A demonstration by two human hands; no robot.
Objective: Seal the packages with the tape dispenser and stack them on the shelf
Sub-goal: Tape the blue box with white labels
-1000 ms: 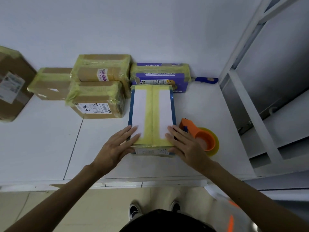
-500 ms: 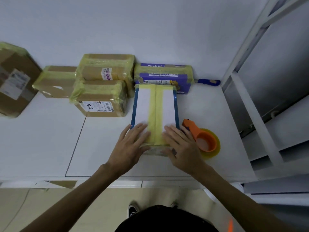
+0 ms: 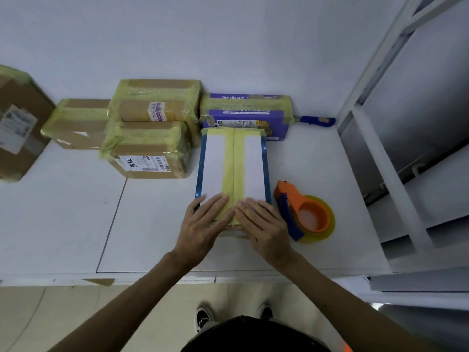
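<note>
A white box with blue edges point(image 3: 215, 166) lies on the white table point(image 3: 63, 219), a yellow tape strip running down its middle. My left hand point(image 3: 204, 228) and my right hand point(image 3: 264, 228) lie flat side by side on the box's near end, fingers straight, pressing on the tape. The orange tape dispenser point(image 3: 303, 212) with its yellow roll rests on the table just right of my right hand, untouched.
Taped cardboard packages point(image 3: 152, 148) stand stacked behind the box on the left, a purple taped package point(image 3: 246, 115) behind it, and a large brown carton point(image 3: 15, 123) at far left. A blue-handled tool point(image 3: 317, 120) lies by the wall. White shelf frames point(image 3: 393, 174) rise on the right.
Both hands have slid inward from the box's near corners to meet over the tape strip. The box and dispenser stay where they were.
</note>
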